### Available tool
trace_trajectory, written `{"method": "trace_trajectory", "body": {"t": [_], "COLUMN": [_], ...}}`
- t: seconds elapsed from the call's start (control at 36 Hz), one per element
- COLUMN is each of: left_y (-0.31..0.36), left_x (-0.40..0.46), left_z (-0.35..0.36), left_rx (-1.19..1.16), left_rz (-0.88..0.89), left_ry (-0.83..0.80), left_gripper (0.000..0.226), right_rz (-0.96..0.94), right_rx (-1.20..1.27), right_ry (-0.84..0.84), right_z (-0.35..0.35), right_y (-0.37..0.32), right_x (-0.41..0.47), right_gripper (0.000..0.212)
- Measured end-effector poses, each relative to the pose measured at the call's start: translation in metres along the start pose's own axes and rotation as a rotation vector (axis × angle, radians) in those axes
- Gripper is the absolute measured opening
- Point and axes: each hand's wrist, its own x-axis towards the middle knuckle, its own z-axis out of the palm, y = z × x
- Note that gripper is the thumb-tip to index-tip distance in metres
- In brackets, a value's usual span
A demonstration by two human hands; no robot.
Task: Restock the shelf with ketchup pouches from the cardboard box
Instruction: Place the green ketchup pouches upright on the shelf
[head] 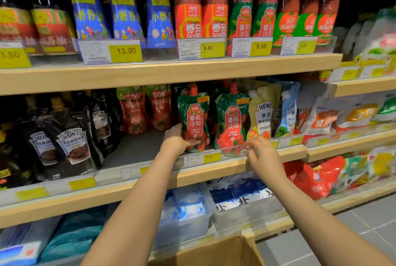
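Setting a ketchup pouch (194, 120) upright at the shelf (214, 171) front, our left hand (179, 140) gripping its base; our right hand (260, 152) pinches the clear rail (233, 150). Another pouch (232, 121) stands just right. The cardboard box (214, 253) waits near; contents unseen.

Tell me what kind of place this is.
Most likely a grocery store aisle: wooden shelves packed with sauce bottles, yellow price tags along the shelf edges, and a left hand setting a ketchup pouch among the others.
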Motion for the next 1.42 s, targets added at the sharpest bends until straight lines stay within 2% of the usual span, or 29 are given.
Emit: {"method": "trace_trajectory", "body": {"t": [0.08, 0.25, 0.44, 0.56, 0.64, 0.72, 0.78, 0.81, 0.86, 0.94, 1.06, 1.17, 1.25, 1.33, 1.42], "left_y": [0.003, 0.0, -0.004, -0.006, 0.002, 0.009, 0.011, 0.011, 0.007, -0.011, -0.053, -0.086, -0.107, -0.126, -0.142], "left_x": [0.01, 0.025, 0.035, 0.032, 0.021, -0.013, -0.048, -0.066, -0.1, -0.143, -0.188, -0.221, -0.237, -0.25, -0.255], "left_z": [0.001, 0.006, 0.01, 0.01, 0.0, -0.01, -0.012, -0.01, 0.001, 0.04, 0.109, 0.165, 0.196, 0.222, 0.247], "left_rx": [-0.003, -0.037, -0.057, -0.034, -0.065, -0.153, -0.129, -0.163, -0.295, -0.473, -0.425, -0.439, -0.499, -0.366, -0.32], "left_rz": [0.014, 0.047, 0.07, 0.029, -0.02, 0.124, 0.314, 0.394, 0.48, 0.417, 0.295, 0.173, 0.032, 0.033, -0.068], "left_ry": [0.011, 0.053, 0.069, 0.05, 0.088, 0.278, 0.419, 0.437, 0.389, 0.169, -0.126, -0.351, -0.456, -0.456, -0.514], "left_gripper": [0.074, 0.063, 0.062, 0.062, 0.066, 0.054, 0.042, 0.032, 0.018, 0.015, 0.014, 0.025, 0.026, 0.017, 0.01], "right_rz": [-0.027, -0.075, -0.104, -0.102, -0.097, -0.068, -0.074, -0.07, -0.055, -0.024, 0.108, 0.227, 0.311, 0.362, 0.393], "right_rx": [-0.022, -0.044, -0.042, -0.065, -0.071, 0.007, 0.055, 0.067, 0.084, 0.111, 0.148, 0.146, 0.122, 0.138, 0.168], "right_ry": [-0.006, -0.003, 0.028, -0.007, -0.106, -0.244, -0.23, -0.205, -0.174, -0.208, -0.297, -0.395, -0.44, -0.488, -0.475], "right_z": [0.001, 0.001, 0.004, 0.001, -0.01, -0.027, -0.034, -0.035, -0.032, -0.019, 0.004, 0.017, 0.023, 0.03, 0.039], "right_y": [0.001, 0.006, 0.01, 0.007, 0.006, 0.007, 0.008, 0.009, 0.013, 0.028, 0.052, 0.076, 0.09, 0.097, 0.093], "right_x": [0.0, 0.002, 0.002, -0.001, 0.005, 0.005, -0.01, -0.022, -0.049, -0.099, -0.172, -0.23, -0.262, -0.284, -0.299], "right_gripper": [0.025, 0.026, 0.029, 0.031, 0.036, 0.043, 0.045, 0.044, 0.04, 0.036, 0.036, 0.037, 0.04, 0.043, 0.042]}}
